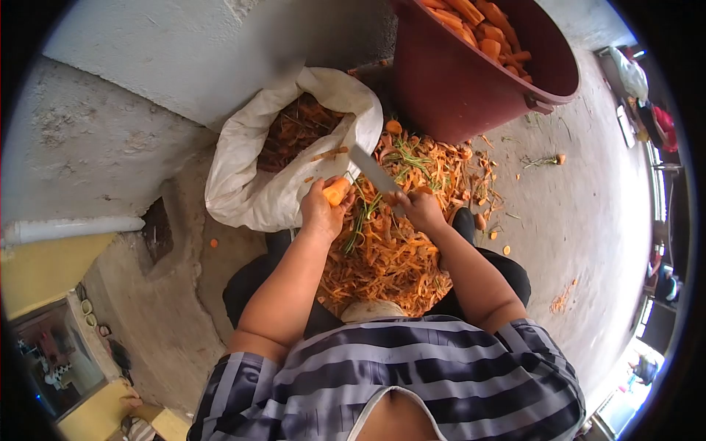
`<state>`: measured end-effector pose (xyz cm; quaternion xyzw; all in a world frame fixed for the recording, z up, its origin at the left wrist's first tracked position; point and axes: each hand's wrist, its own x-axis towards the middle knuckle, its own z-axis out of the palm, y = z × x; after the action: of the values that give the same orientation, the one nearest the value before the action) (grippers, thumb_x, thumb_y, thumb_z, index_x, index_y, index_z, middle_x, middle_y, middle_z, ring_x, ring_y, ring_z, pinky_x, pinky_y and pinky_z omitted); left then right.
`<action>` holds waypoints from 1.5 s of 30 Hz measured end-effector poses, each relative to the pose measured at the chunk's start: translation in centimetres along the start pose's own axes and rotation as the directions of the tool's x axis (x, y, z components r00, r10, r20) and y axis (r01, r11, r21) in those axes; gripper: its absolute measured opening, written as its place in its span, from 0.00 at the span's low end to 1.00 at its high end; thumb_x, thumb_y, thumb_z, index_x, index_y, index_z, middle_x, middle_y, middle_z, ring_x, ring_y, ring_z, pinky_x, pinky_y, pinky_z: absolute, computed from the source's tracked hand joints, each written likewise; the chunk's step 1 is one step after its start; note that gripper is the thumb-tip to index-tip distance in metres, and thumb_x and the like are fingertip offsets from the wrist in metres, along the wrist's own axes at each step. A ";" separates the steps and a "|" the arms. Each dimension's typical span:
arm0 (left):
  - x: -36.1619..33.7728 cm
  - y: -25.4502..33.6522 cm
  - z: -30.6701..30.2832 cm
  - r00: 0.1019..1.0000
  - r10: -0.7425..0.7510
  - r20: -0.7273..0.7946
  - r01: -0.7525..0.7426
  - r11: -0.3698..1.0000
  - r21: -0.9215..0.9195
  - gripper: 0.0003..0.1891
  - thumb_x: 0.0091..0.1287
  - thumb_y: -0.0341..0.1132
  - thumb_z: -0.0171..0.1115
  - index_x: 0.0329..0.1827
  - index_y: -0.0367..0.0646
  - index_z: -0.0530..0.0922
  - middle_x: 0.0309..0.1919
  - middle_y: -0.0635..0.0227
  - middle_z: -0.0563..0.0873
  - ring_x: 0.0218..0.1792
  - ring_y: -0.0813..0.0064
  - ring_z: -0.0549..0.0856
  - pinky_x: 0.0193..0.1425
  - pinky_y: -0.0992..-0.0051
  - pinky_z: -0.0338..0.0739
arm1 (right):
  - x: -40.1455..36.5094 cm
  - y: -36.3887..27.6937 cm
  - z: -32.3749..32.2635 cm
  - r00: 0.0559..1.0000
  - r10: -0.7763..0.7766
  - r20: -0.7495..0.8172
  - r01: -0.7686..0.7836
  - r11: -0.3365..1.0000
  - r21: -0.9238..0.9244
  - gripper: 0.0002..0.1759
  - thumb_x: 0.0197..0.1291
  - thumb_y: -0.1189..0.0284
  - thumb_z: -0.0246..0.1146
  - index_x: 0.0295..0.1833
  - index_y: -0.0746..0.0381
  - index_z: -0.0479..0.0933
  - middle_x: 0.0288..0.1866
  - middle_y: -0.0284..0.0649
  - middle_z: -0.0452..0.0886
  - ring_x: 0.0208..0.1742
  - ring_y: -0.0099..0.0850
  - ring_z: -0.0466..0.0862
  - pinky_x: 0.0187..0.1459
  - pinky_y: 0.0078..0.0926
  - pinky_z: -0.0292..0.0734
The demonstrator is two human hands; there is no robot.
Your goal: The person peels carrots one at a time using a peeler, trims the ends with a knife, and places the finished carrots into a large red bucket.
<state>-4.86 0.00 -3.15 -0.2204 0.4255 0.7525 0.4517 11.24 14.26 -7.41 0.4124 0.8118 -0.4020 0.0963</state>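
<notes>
My left hand [322, 209] is closed around a carrot [337, 192], whose bright orange end shows between the fingers. In my right hand [422, 209] is a knife with a broad pale blade [373, 170] that slants up and left, its edge near the carrot. A strip of peel lies just left of the blade tip. Beneath both hands spreads a heap of orange carrot peelings [390, 264] mixed with green stalks [360, 220]. Directly beyond my left hand stands a white woven sack [243, 176], its mouth folded open, with dark orange peelings inside.
A big dark red tub [448, 88] full of peeled carrots [489, 33] stands at the upper right. Grey walls [140, 81] rise on the left, with a white pipe [81, 228] low along them. Carrot scraps dot the concrete floor [559, 213] on the right.
</notes>
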 end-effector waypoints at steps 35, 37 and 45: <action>-4.3 1.9 1.8 0.952 -0.115 0.284 0.110 0.993 0.031 0.18 0.68 0.48 0.42 0.38 0.42 0.74 0.31 0.64 0.79 0.31 0.71 0.79 0.36 0.73 0.72 | -2.7 -5.2 -7.6 0.997 0.043 -0.061 -0.014 0.913 0.408 0.17 0.44 0.68 0.67 0.37 0.69 0.77 0.27 0.41 0.81 0.26 0.25 0.78 0.28 0.22 0.73; -4.3 1.3 2.6 0.962 -0.105 0.250 0.096 0.994 0.048 0.23 0.68 0.53 0.38 0.34 0.43 0.74 0.27 0.66 0.79 0.29 0.73 0.78 0.33 0.72 0.72 | -4.8 -5.8 -8.0 0.996 -0.009 -0.093 0.064 0.786 0.615 0.14 0.47 0.71 0.67 0.37 0.69 0.76 0.27 0.40 0.80 0.25 0.24 0.78 0.26 0.21 0.71; -3.3 -0.8 3.4 0.988 0.036 0.150 -0.062 0.983 0.174 0.33 0.63 0.66 0.33 0.32 0.42 0.73 0.26 0.68 0.79 0.29 0.76 0.78 0.33 0.72 0.73 | -4.9 -8.2 -6.6 0.985 -0.132 -0.110 0.131 0.165 0.978 0.12 0.51 0.72 0.66 0.36 0.65 0.72 0.30 0.38 0.77 0.25 0.25 0.77 0.23 0.18 0.74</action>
<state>-2.38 1.41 0.71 -0.1127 0.4621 0.7365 0.4809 9.40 13.47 4.06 0.3064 0.3976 -0.8351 -0.2252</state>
